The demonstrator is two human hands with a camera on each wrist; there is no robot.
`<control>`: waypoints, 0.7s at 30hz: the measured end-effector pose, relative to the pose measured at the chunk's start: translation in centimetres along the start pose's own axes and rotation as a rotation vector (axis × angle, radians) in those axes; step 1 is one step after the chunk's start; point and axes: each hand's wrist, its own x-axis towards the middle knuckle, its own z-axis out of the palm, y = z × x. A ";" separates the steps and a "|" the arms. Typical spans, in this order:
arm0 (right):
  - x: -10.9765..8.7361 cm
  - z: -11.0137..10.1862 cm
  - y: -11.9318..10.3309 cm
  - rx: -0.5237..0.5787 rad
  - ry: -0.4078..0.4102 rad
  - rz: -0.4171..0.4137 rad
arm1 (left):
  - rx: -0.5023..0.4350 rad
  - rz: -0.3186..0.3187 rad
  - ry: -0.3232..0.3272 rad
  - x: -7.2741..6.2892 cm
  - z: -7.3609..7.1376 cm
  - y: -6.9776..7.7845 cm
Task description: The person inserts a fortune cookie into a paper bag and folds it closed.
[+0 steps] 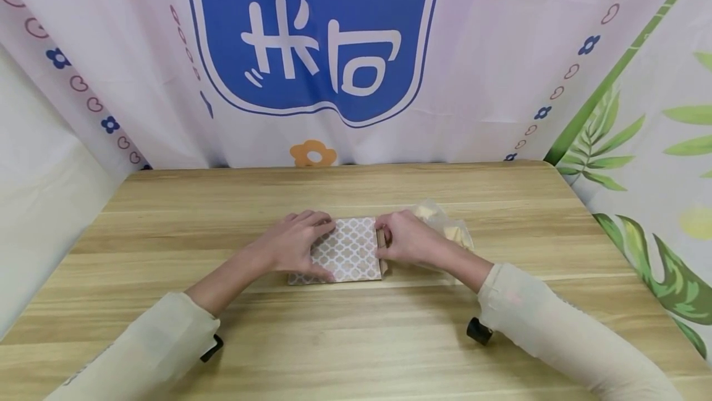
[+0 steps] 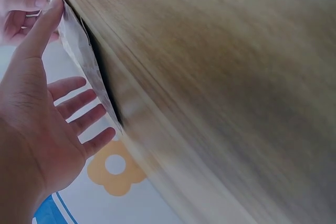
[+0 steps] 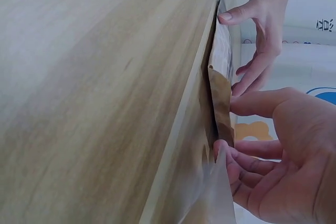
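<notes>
A flat paper bag with a white and tan lattice print (image 1: 350,249) lies on the wooden table. My left hand (image 1: 295,241) spans its left part, the thumb at the near edge and the fingers toward the far edge. In the left wrist view those fingers are loosely extended, and the thumb touches the bag (image 2: 79,43). At the bag's right end, my right hand (image 1: 410,239) pinches the plain brown end (image 3: 221,95) between thumb and curled fingers. Clear plastic packets holding pale yellow pieces (image 1: 456,235) lie just right of the bag, partly hidden behind my right hand and wrist.
The wooden table (image 1: 334,339) extends around the bag, its back edge meeting a printed cloth (image 1: 473,80) with a blue emblem. Black wrist devices stick out from under the left (image 1: 211,349) and right (image 1: 479,330) sleeves, close over the tabletop.
</notes>
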 end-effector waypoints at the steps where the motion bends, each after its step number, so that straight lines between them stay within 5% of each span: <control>1: 0.0 0.0 0.0 0.006 -0.002 0.003 | 0.000 0.004 0.001 0.0 0.0 0.0; 21: -0.2 0.1 0.2 0.026 -0.039 0.004 | -0.023 0.022 -0.010 -0.2 -0.1 -0.5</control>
